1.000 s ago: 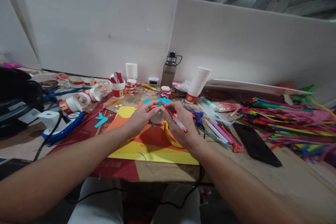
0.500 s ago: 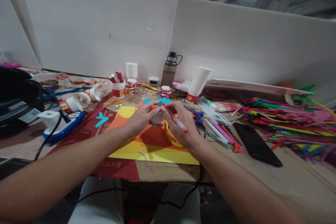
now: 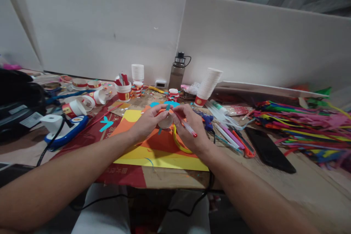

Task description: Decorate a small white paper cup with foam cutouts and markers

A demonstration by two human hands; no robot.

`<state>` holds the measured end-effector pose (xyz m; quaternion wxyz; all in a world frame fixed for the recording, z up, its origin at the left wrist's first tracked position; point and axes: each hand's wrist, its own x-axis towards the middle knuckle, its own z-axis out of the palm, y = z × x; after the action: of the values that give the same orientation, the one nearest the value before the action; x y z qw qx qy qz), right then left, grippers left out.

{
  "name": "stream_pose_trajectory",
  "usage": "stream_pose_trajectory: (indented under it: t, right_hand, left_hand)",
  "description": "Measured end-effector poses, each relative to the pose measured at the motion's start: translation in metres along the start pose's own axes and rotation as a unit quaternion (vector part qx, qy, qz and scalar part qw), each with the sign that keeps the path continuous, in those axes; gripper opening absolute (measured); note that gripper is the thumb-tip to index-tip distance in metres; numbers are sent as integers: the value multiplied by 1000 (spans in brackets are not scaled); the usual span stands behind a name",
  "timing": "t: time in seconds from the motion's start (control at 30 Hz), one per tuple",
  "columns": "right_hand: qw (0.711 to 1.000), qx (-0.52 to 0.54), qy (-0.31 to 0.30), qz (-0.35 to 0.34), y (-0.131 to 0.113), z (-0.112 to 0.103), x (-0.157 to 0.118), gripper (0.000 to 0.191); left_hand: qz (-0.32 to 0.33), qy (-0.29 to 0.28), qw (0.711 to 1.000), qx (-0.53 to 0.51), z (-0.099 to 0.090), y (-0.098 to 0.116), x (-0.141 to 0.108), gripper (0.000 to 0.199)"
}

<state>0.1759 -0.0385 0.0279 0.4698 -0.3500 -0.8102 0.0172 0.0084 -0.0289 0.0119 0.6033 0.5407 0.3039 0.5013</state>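
Observation:
Between my two hands is a small round whitish piece, apparently the base of a paper cup, with blue-green strips sticking out at its top and bottom edges. My left hand is closed on its left side, thumb and fingers at the upper strip. On the other side, my right hand has its fingertips at the cup piece and the same strip. A red-capped pen is tucked in that hand, slanting down to the right. Beneath both hands lie orange paper and yellow paper.
A bottle, a leaning stack of paper cups and a cup of tools stand at the back. Right are a glue gun, markers, a black phone and pipe cleaners. A blue-and-white device sits left.
Almost nothing differs. Both hands keep their hold on the cup piece, with only very slight finger movement and a small shift of the camera.

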Motion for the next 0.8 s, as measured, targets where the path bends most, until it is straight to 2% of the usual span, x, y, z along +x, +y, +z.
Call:
stream_pose_trajectory:
  t: [0.8]
  right_hand:
    - [1000,7,1,11,-1,0,0,10]
  left_hand:
    - [2,-5,1000,2,0,0,-1,40]
